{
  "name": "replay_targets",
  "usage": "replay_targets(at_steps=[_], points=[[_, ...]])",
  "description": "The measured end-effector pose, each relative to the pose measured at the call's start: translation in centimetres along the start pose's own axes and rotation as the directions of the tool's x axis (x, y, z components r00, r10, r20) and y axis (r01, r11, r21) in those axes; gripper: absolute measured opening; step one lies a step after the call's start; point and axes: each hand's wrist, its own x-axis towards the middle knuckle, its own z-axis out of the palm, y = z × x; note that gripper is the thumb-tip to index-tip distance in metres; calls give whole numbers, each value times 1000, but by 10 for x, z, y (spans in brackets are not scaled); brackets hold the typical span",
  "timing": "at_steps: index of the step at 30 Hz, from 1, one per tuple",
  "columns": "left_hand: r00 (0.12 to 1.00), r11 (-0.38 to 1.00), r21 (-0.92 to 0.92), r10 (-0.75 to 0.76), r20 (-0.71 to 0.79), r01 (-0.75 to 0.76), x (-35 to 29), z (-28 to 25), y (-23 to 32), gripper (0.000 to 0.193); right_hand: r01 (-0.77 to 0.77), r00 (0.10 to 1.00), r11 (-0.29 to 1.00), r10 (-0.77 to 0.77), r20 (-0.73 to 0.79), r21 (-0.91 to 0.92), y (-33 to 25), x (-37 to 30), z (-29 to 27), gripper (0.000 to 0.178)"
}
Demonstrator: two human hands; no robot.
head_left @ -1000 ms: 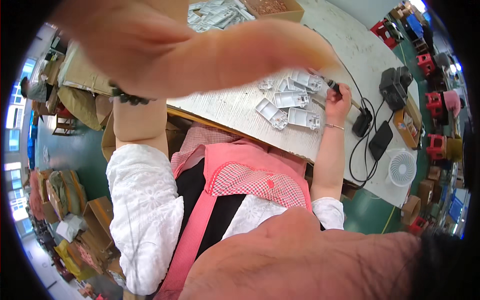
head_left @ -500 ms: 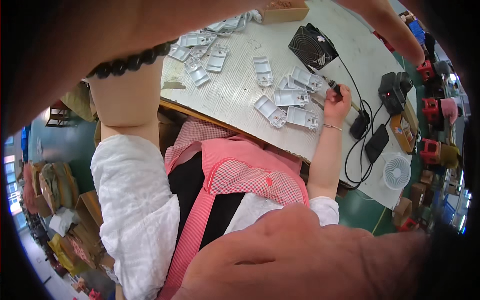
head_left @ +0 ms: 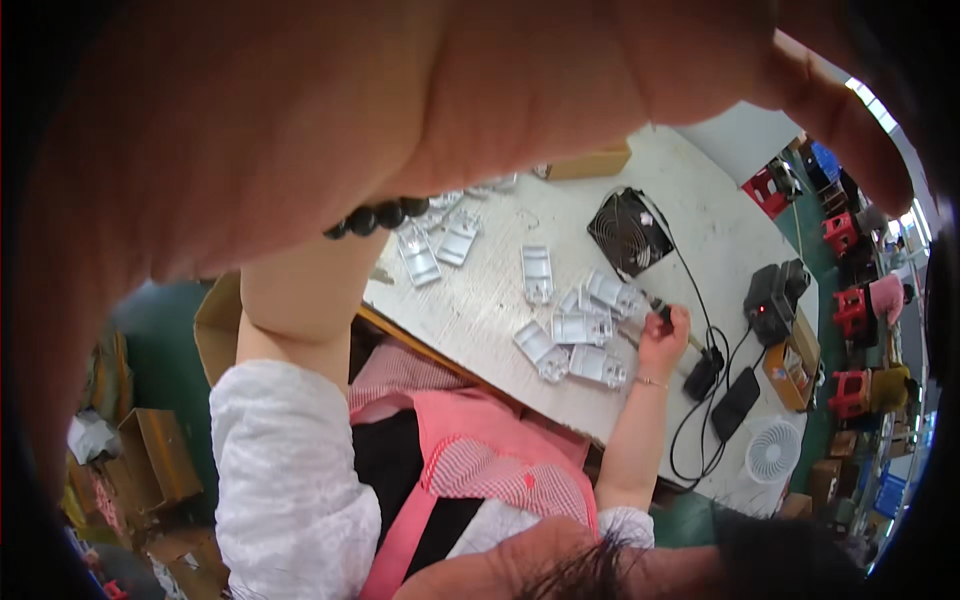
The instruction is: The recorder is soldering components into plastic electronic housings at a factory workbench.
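My left hand [head_left: 560, 95] fills the top of the view, very close to the lens. Its palm and stretched fingers spread across to the right, with one finger standing apart. A black bead bracelet [head_left: 380, 216] circles the wrist, and most fingertips are out of sight. Over the table's right half, my right hand [head_left: 663, 342] closes round a slim tool with a black handle [head_left: 658, 308]. Just left of it lies a loose cluster of white plastic housings [head_left: 582, 328] with clear ends. Another white housing [head_left: 537, 273] lies apart from that group.
More housings [head_left: 440, 240] lie at the left, partly hidden by my left hand. A black square fan [head_left: 630, 232] stands behind the cluster. To the right are a black device with a red light [head_left: 775, 305], cables, adapters [head_left: 737, 403], a cardboard box [head_left: 795, 365] and a white round fan [head_left: 773, 452].
My left hand has come lower and covers more of the view. The table and everything on it appear lower in the picture. My right hand still holds the tool beside the cluster.
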Motion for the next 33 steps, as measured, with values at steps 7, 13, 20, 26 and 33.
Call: replay_targets(at_steps=[7,13,20,26,33], points=[[999,999,16,-45,17,44,-11,1,3,71,6,998,1000,-4,-70,28,-5,4,12,8],[985,986,-15,-163,60,164,-32,11,5,67,8,999,998,-11,47,61,3,13,0,8],[954,958,-36,-279,111,284,-49,17,9,63,8,997,1000,-10,74,28,3,20,3,8],[933,940,-9,-337,128,341,-64,15,13,59,9,1000,998,-10,16,54,0,5,10,8],[923,936,5,-349,160,353,-54,18,12,55,-6,1000,999,5,19,49,1,12,-2,8]])
